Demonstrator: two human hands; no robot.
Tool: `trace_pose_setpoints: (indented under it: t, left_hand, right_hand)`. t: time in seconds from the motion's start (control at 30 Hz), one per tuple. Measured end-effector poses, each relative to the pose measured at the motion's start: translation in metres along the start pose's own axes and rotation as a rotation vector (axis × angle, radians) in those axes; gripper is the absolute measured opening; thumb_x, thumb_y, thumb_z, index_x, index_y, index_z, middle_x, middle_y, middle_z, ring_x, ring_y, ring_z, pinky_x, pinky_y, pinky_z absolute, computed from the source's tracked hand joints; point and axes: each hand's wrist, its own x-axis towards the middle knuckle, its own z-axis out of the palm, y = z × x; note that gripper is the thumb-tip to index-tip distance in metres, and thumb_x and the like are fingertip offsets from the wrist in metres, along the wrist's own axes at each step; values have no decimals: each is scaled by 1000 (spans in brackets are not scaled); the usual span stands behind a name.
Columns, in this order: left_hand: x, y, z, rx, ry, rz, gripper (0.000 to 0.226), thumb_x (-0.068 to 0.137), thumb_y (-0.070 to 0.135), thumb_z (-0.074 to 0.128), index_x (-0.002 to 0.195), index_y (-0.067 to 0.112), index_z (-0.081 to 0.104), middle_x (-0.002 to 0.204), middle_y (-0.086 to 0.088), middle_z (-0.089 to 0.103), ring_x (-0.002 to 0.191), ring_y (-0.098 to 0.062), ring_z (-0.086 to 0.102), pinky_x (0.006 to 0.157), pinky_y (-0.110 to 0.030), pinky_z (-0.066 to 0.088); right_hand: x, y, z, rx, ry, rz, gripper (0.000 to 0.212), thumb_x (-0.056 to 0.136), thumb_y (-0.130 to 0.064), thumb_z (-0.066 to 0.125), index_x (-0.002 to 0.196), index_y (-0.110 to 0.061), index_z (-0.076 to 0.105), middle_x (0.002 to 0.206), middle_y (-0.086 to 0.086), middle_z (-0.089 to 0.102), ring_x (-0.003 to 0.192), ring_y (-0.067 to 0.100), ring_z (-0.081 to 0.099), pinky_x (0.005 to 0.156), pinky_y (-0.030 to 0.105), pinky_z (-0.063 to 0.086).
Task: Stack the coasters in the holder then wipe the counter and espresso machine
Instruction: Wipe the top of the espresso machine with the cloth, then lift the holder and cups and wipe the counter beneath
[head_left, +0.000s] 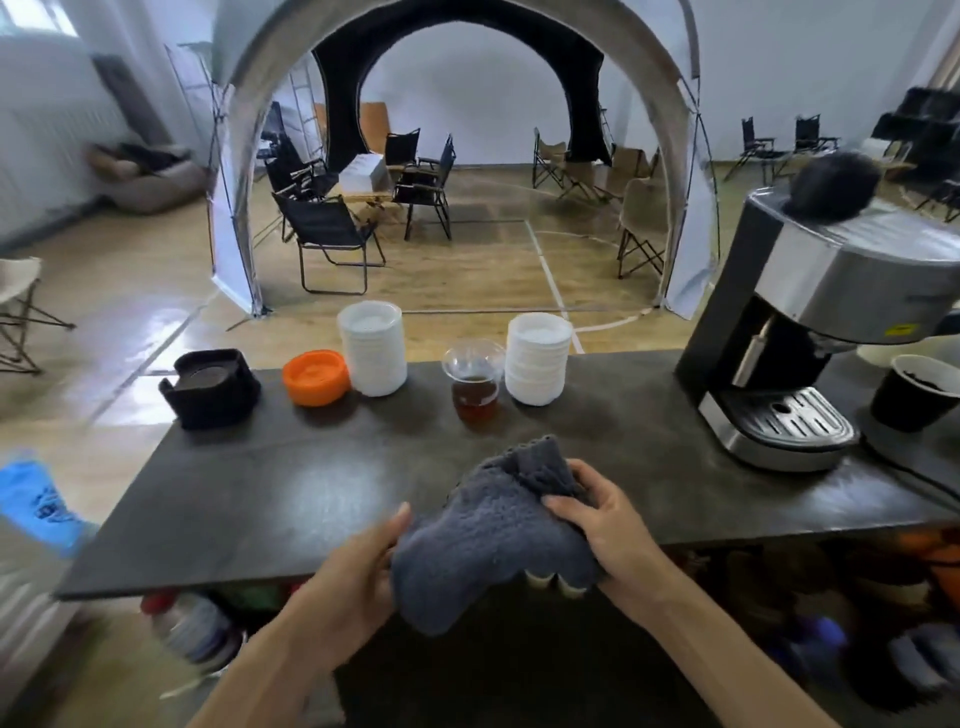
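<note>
A grey fluffy cloth (493, 540) is bunched at the near edge of the dark counter (291, 493), partly hanging over it. My left hand (358, 566) grips its left side and my right hand (608, 525) grips its right side. At the counter's far left stands a black coaster holder (210, 387) with dark coasters stacked inside it. The steel and black espresso machine (810, 332) stands on the right of the counter, with a dark fuzzy object (834, 187) lying on its top.
Along the far edge stand an orange lid (316, 376), two stacks of white lids (373, 348) (537, 358) and a clear cup of brown liquid (475, 387). A black paper cup (911, 392) sits right of the machine. Folding chairs and a tent arch lie beyond.
</note>
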Motion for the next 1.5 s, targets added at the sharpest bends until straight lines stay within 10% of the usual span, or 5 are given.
trace_pose_setpoints:
  t: [0.27, 0.7, 0.97, 1.1, 1.5]
  left_hand:
    - [-8, 25, -19, 354, 118, 263, 31, 83, -9, 67, 101, 16, 71, 98, -16, 73, 91, -28, 71, 74, -37, 56]
    - [41, 20, -38, 709, 620, 327, 60, 89, 23, 71, 142, 15, 42, 129, -7, 58, 98, -14, 58, 67, -18, 44]
    - [71, -6, -14, 1496, 272, 671, 56, 100, 43, 30, 153, 25, 29, 162, 5, 21, 150, -11, 12, 124, -38, 12]
    - [89, -19, -6, 1723, 275, 574, 73, 88, 51, -5, 157, 26, 3, 165, 3, -4, 151, -15, -10, 118, -35, -12]
    - [152, -53, 173, 1707, -68, 600, 60, 102, 43, 19, 158, 21, 9, 166, -7, 0, 149, -39, -12, 119, -58, -6]
  right_hand:
    - [0, -17, 11, -279, -75, -156, 20, 94, -6, 63, 110, -16, 68, 103, 1, 74, 101, 11, 69, 84, 24, 54]
    - [44, 18, 23, -691, 366, 2, 53, 90, -23, 68, 139, -21, 47, 140, 0, 46, 124, 16, 50, 100, 30, 43]
    - [53, 49, 61, -1306, 9, -290, 57, 104, -40, 29, 157, -22, 17, 166, 3, 5, 152, 17, -5, 123, 36, -4]
    - [69, 60, 65, -1383, -54, -217, 58, 103, -45, 16, 158, -28, 7, 167, -1, -1, 152, 18, -10, 122, 41, -8]
    - [46, 53, -116, -1447, 280, 67, 57, 101, -50, 19, 156, -35, 12, 166, -6, 6, 152, 26, -5, 122, 52, 3]
